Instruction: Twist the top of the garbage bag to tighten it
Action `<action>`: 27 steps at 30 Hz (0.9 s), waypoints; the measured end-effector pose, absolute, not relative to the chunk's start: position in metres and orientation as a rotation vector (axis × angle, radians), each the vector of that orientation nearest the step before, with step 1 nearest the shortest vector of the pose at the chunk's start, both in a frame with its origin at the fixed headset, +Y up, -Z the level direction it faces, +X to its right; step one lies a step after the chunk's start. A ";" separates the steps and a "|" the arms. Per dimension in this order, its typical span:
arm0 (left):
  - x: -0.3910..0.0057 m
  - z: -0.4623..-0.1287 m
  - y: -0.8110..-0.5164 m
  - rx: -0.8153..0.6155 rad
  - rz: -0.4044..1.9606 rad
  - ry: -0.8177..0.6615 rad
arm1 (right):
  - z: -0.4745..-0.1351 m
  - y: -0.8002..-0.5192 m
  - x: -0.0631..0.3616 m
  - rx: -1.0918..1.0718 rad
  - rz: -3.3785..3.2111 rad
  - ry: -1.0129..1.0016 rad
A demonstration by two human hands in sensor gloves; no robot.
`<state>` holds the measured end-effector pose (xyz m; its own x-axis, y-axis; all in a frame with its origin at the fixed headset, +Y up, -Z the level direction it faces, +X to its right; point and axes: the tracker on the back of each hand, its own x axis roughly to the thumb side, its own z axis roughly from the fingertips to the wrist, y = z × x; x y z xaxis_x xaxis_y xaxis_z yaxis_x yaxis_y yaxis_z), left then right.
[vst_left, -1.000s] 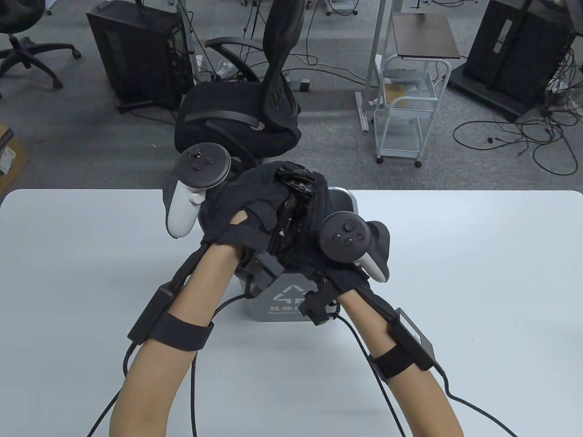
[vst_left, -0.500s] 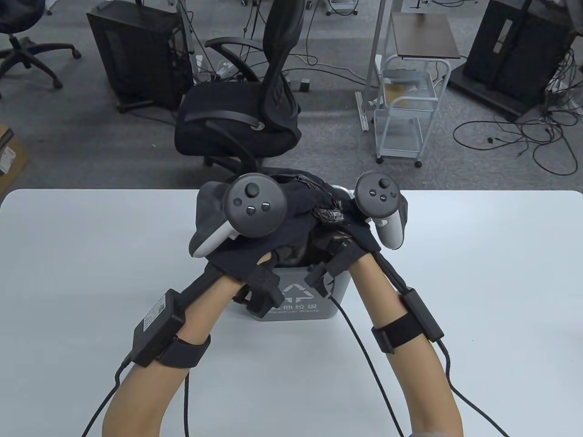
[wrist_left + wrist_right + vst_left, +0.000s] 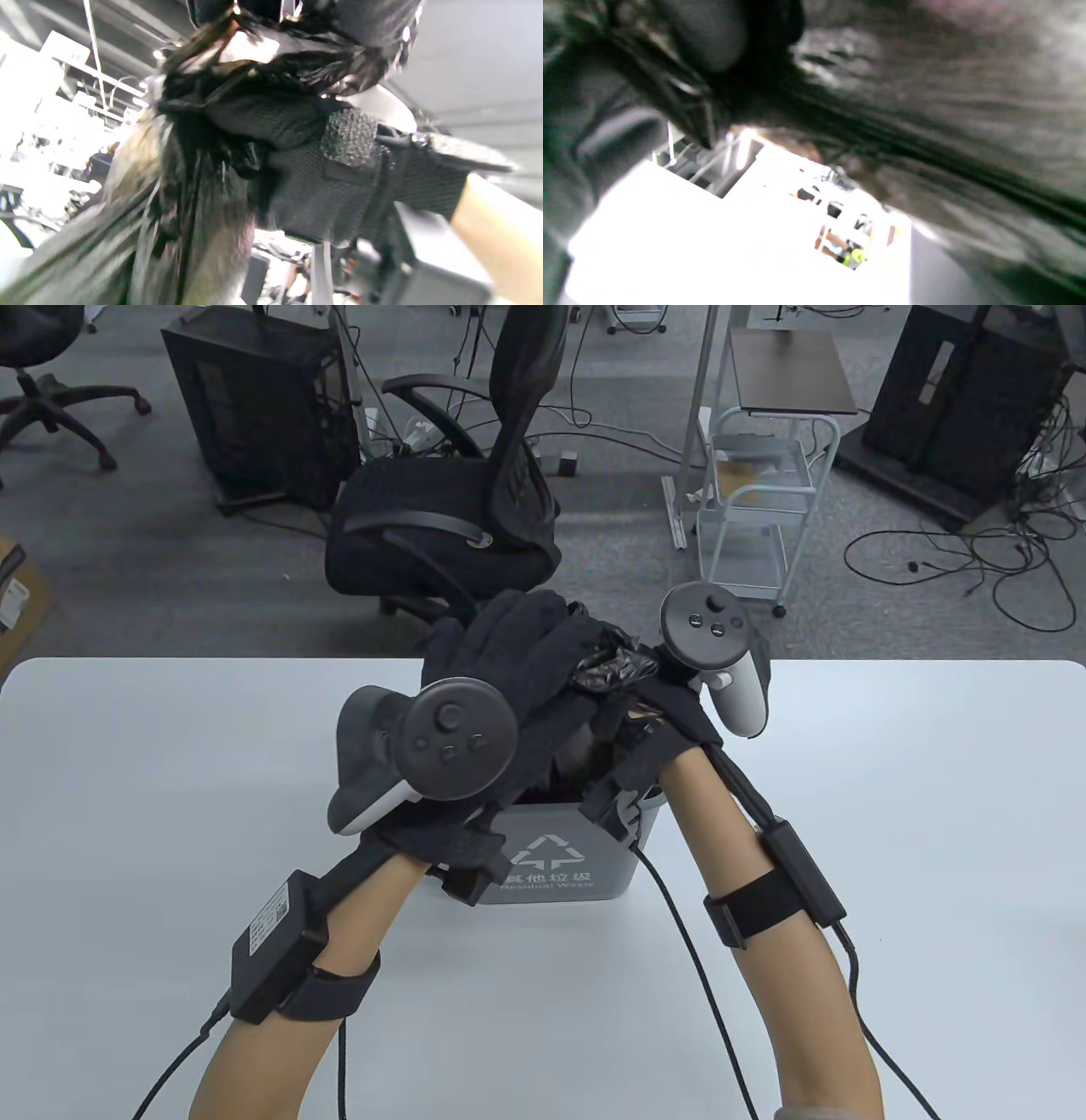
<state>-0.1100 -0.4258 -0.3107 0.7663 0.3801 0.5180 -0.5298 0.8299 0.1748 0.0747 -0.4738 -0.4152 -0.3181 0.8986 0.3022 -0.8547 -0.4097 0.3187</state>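
A grey bin (image 3: pixel 556 861) with a recycling mark stands on the white table (image 3: pixel 170 780). A black garbage bag sits in it, its top (image 3: pixel 612 666) gathered into a crumpled, shiny bunch above the bin. My left hand (image 3: pixel 517 661) wraps over the gathered top from the left. My right hand (image 3: pixel 653 678) grips the same bunch from the right, touching the left hand. In the left wrist view the bag (image 3: pixel 199 203) hangs in stretched folds below the gloved right hand (image 3: pixel 322 169). The right wrist view shows blurred taut bag film (image 3: pixel 925 127) close up.
A black office chair (image 3: pixel 458 517) stands just behind the table's far edge. A white cart (image 3: pixel 759 509) and black cabinets (image 3: pixel 254 398) stand farther back on the carpet. Cables run from both forearms to the table's near edge.
My hands have uncrossed and turned around the bag top: the left tracker swung from upper left to lower left, the right tracker from lower right to upper right. The gathered top rose a little.
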 end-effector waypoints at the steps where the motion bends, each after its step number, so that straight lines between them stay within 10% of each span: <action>1: -0.116 -0.311 -0.430 0.318 0.550 -0.484 | -0.415 -0.472 0.075 0.516 1.919 0.116; 13: -0.138 -0.346 -0.529 0.026 0.870 -0.384 | -0.412 -0.436 0.074 0.503 2.012 0.030; 27: -0.094 -0.365 -0.522 0.057 0.864 -0.265 | -0.395 -0.416 0.067 0.576 2.020 -0.043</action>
